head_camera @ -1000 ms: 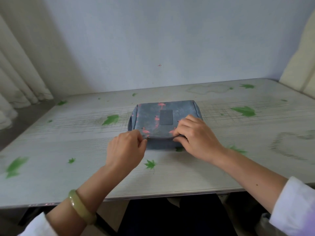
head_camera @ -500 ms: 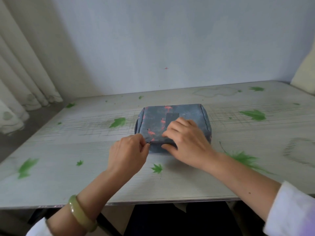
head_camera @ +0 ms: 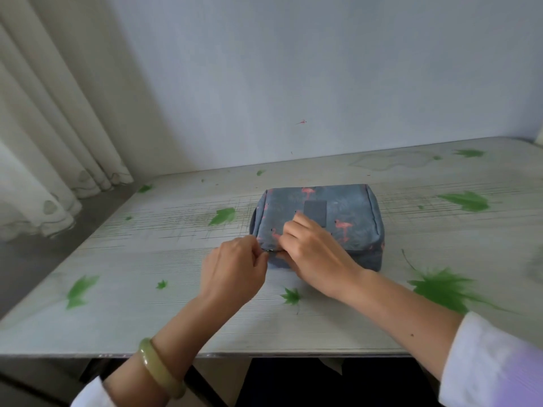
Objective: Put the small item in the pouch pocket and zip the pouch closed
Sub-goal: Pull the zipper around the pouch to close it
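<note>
A blue-grey fabric pouch (head_camera: 349, 212) with pink flamingos lies flat on the white table (head_camera: 176, 259), its lid down. My left hand (head_camera: 235, 268) pinches the small metal zipper pull (head_camera: 270, 250) at the pouch's front left corner. My right hand (head_camera: 314, 254) rests on the front left part of the pouch, fingers on top and thumb under the front edge, holding it in place. The small item is not visible.
The table has green leaf prints and its front edge (head_camera: 264, 353) runs just before my wrists. A pale curtain (head_camera: 44, 142) hangs at the left. A plain wall stands behind the table.
My right hand has slid left along the pouch's front edge toward my left hand. The left hand stays pinched at the corner. The camera view has shifted left.
</note>
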